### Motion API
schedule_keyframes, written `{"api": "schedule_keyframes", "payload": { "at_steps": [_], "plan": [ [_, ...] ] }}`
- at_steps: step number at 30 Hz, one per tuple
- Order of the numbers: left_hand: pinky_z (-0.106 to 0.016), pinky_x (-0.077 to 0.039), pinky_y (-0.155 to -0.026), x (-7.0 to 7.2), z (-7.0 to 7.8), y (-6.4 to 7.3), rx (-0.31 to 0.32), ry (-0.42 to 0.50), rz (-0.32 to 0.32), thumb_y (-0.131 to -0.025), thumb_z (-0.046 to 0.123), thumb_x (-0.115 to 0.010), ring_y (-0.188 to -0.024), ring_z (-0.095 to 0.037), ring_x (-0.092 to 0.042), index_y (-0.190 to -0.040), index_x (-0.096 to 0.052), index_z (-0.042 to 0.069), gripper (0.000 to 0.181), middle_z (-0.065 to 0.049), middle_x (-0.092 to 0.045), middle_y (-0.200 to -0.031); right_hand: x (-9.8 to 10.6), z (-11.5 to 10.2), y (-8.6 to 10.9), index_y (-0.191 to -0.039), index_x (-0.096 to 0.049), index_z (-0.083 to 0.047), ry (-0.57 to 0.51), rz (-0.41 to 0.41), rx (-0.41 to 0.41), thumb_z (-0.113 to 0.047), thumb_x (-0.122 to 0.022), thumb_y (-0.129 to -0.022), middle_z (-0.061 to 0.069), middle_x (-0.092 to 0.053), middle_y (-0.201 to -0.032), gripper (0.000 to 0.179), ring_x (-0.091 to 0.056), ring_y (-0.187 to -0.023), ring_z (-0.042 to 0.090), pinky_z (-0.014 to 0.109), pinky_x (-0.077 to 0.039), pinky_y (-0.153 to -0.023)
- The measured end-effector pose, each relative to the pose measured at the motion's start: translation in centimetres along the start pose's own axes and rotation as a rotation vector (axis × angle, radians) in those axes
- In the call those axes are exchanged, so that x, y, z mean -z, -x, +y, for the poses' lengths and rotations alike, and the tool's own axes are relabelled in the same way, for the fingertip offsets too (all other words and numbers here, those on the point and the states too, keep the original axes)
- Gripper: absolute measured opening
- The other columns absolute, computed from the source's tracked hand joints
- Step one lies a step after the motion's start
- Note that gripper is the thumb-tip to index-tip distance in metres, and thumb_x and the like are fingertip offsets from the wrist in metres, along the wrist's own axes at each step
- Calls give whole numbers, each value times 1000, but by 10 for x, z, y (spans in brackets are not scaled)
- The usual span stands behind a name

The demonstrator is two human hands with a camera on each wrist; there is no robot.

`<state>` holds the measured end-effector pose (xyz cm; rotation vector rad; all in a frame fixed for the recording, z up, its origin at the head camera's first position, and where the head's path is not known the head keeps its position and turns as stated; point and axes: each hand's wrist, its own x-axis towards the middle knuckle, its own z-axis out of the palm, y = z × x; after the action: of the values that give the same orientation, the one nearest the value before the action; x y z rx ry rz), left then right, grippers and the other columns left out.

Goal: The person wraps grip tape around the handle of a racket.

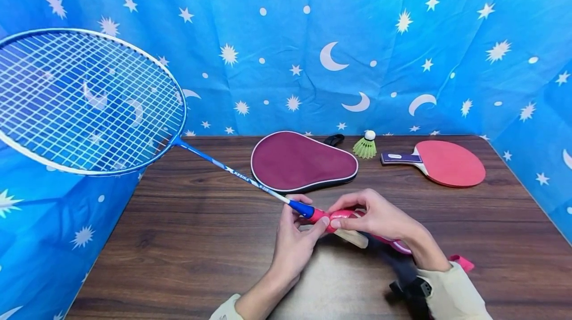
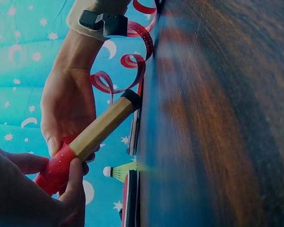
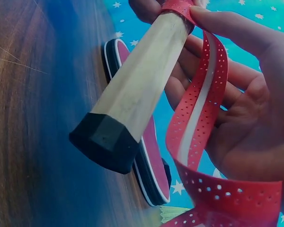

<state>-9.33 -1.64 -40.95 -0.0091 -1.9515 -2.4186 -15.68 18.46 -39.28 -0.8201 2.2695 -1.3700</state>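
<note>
Blue star-and-moon cloth (image 1: 286, 22) hangs behind and at both sides of a brown wood-grain table (image 1: 178, 240).

Maroon case (image 1: 300, 162), green shuttlecock (image 1: 365, 147), red paddle (image 1: 451, 163)

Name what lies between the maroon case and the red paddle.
A yellow-green shuttlecock stands, cork up, between the maroon case and the red paddle; the head view shows it.

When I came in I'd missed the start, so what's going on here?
A person's left hand holds a badminton racket by its handle while the right hand pinches perforated red tape. The tape covers the handle's upper part; bare wood shows below, and loose tape trails off in curls. A maroon case, a shuttlecock and a red paddle sit behind on the table.
</note>
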Motion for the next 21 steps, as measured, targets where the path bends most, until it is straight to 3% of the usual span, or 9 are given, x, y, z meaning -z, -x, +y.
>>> {"api": "schedule_keyframes", "payload": {
  "at_steps": [6, 12, 21],
  "plan": [
    [-34, -58, -65, 5, -1, -1, -22, -70, 0, -82, -2, -76, -88, -22, -63, -114, -52, 14, 44, -9, -64, -98, -2, 3, -1, -103, -71, -22, -9, 56, -14, -26, -78, -85, -1, -70, -95, 19, -59, -88, 27, 35, -52, -77],
    [-31, -57, -63, 1, 1, 0, -15, -58, 16, -82, -3, -75, -87, -23, -62, -116, -52, 13, 44, -10, -63, -99, 2, 3, 1, -104, -70, -18, -66, 15, 19, -20, -74, -90, 2, -69, -95, 15, -58, -84, 24, 33, -50, -72],
    [-29, -57, -66, -4, 5, 4, 16, -84, 37, -81, -4, -75, -89, -23, -62, -117, -52, 15, 46, -10, -61, -103, 4, 1, 3, -103, -71, -19, -112, 4, -1, -21, -70, -92, 2, -70, -95, 11, -59, -92, 24, 34, -52, -77]
  ]
}}
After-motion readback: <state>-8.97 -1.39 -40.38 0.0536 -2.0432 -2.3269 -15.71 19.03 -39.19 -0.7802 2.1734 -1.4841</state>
